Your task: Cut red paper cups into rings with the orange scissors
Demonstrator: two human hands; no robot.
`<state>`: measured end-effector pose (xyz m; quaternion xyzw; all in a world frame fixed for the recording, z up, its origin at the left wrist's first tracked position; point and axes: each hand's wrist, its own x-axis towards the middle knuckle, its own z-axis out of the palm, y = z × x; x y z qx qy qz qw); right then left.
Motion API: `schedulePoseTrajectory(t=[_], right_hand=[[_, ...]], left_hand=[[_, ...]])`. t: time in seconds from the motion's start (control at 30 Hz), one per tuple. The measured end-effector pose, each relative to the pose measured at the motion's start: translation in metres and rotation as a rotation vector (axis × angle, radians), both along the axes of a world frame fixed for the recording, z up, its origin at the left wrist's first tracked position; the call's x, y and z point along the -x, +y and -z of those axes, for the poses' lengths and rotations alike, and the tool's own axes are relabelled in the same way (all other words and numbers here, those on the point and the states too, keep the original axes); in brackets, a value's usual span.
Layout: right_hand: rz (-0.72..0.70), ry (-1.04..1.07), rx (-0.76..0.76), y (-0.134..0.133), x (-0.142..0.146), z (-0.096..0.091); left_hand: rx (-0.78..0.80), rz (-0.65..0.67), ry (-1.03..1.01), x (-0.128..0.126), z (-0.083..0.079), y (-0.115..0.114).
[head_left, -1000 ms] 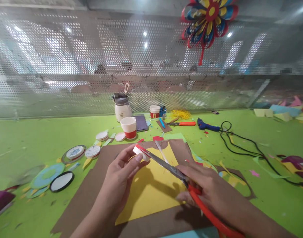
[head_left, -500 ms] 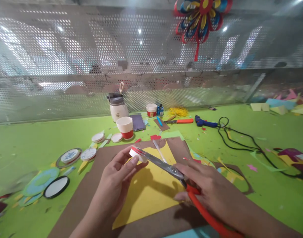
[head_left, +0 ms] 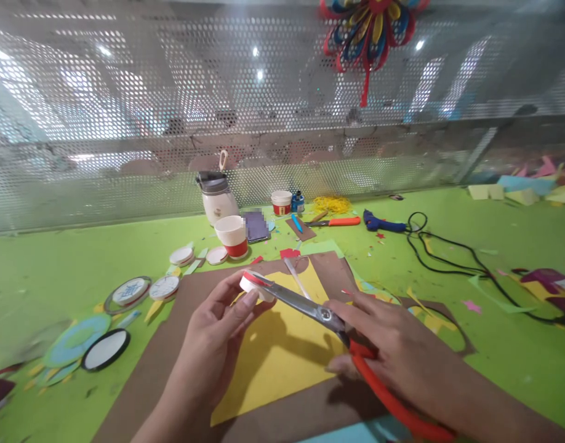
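Left grip (head_left: 215, 326): pinching round, white, red-edged paper piece (head_left: 264, 292)
Right grip (head_left: 388, 338): wrapped round red-handled metal scissors (head_left: 325, 314)
Flat yellow sheet (head_left: 282, 363): six o'clock in view

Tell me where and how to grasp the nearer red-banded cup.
The cup is probably best held around its red band, coming from the near right: it stands upright, its round wall narrows toward the base, and a pale disc lies beside its foot on the left.
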<state>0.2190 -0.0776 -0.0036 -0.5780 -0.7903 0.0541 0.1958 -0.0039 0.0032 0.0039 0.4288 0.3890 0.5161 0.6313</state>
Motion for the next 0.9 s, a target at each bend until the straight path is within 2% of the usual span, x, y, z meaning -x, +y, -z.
schedulePoseTrajectory(t=[0.6,0.9], right_hand=[[-0.031,0.043,0.041,0.0000,-0.0026,-0.0003],[-0.027,0.071,0.089,0.0027,-0.0010,-0.0055]], left_hand=[[0.055,-0.007,0.005,-0.0010,-0.0065,-0.0032],[0.018,-0.036,0.016,-0.0005,-0.0015,-0.0022]])
